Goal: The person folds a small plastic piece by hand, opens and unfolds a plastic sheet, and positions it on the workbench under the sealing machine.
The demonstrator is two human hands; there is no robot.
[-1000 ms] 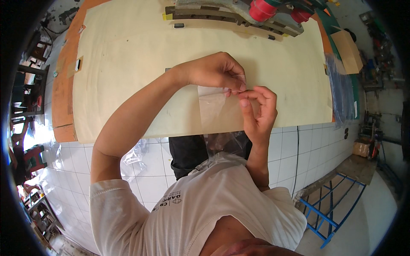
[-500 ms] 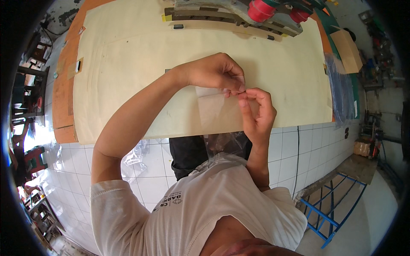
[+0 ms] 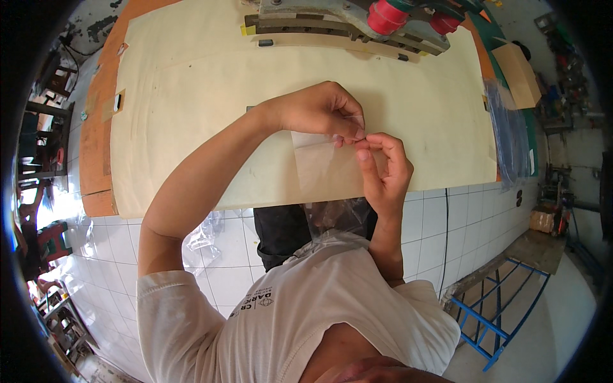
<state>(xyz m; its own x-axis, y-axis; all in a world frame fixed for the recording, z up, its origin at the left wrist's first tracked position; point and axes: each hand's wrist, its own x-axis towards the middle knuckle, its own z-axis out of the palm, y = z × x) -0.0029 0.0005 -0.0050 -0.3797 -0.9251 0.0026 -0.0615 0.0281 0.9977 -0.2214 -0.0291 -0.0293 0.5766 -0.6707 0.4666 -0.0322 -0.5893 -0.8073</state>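
Plastic sheet (image 3: pixel 314 167), clear, mid-frame: my left hand (image 3: pixel 322 110) pinches its upper edge, fingertips together with my right hand (image 3: pixel 389 171), whose grip I cannot tell.

Room notes: surroundings

Underfoot: white-tiled floor (image 3: pixel 418 230), dark joint lines, thin black cable (image 3: pixel 446 242) crossing at right. Centre: wooden desk (image 3: pixel 96 153), mostly beneath a pale cream cover sheet (image 3: pixel 191 76). Left: dark wooden furniture (image 3: pixel 48 108), strong white glare (image 3: pixel 67 201) spilling onto tiles. Upper left: patchy, dark-marked wall (image 3: pixel 99 29). Far right: grey wall, dim. Lower right: blue metal frame (image 3: pixel 509 337).
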